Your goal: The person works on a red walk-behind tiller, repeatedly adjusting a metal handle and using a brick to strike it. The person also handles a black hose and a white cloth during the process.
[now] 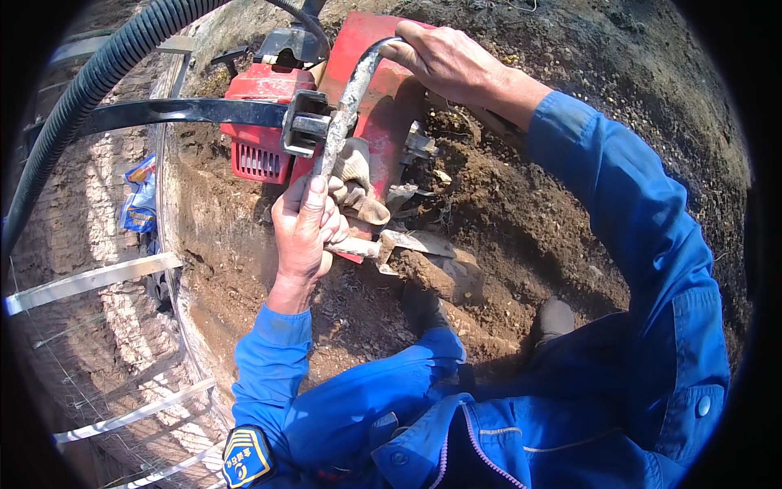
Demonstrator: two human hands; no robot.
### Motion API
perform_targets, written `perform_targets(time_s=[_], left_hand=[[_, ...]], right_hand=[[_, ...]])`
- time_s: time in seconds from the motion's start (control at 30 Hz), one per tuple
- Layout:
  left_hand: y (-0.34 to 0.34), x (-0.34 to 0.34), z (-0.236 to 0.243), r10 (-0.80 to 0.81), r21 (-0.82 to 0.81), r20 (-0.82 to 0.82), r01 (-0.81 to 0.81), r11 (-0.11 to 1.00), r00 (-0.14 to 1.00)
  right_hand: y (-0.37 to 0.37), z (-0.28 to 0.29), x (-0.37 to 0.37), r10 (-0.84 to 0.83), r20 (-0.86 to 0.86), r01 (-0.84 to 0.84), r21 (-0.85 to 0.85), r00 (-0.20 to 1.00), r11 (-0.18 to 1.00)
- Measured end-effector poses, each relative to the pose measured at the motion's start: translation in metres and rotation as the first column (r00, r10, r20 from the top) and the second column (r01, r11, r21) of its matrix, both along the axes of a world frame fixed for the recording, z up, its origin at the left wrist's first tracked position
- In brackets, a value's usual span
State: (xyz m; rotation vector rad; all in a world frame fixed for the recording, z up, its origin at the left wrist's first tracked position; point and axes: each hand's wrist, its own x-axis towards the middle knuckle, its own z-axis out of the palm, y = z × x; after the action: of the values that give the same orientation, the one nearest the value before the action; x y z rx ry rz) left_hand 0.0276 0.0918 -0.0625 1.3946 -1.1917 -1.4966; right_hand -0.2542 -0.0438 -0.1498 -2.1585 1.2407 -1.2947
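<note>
A metal rod [351,99] is standing out over a red machine [381,114], its pale, scuffed coat flaking over grey and its far end bending toward the right into a thinner, dark tip. The right hand [452,61] is closing its fingers around that bent far end, while the left hand [303,224] is wrapping around the rod's nearer part, thumb lying along it. Between the two hands, the rod is passing just right of a black bracket [304,122]; whether they are touching, I cannot tell. A pale bar [356,247] is showing just right of the left hand, running to a soil-caked metal piece [422,244]; its link to the rod is hidden.

One rod, one red machine and one bracket are showing. One dirty fabric glove [355,167] is lying against the machine, one black ribbed hose [77,106] is arching across the far left, and one black flat bar [191,110] is reaching the bracket from the left. Two dark shoes [555,316] are resting on the near ground.

Loose brown soil [529,220] is covering the ground outdoors, sunlight falling across it. On the left, pale slats [94,281] are crossing a rough, streaked surface, and one blue bag [140,200] is lying beyond the nearer slats.
</note>
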Motion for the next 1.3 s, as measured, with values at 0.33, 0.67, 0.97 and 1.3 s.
perform_targets(time_s=[0.33, 0.67, 0.97, 1.3], left_hand=[[0.002, -0.004, -0.001, 0.010, -0.025, 0.003, -0.010, 1.000, 1.000], [-0.001, -0.001, 0.001, 0.009, -0.041, 0.010, -0.009, 0.999, 1.000], [0.001, -0.006, 0.005, 0.054, -0.038, 0.018, -0.053, 0.998, 0.998], [-0.002, -0.008, 0.006, 0.001, -0.078, 0.041, 0.002, 0.997, 0.999]], right_hand=[[-0.011, 0.017, 0.007, 0.037, -0.018, -0.036, 0.069, 0.999, 0.997], [-0.017, 0.019, 0.006, 0.062, -0.012, -0.061, 0.085, 0.998, 0.995], [-0.019, 0.014, 0.013, 0.060, 0.041, -0.064, 0.098, 0.997, 0.993], [-0.024, 0.016, 0.017, 0.071, 0.043, -0.075, 0.101, 0.997, 0.992]])
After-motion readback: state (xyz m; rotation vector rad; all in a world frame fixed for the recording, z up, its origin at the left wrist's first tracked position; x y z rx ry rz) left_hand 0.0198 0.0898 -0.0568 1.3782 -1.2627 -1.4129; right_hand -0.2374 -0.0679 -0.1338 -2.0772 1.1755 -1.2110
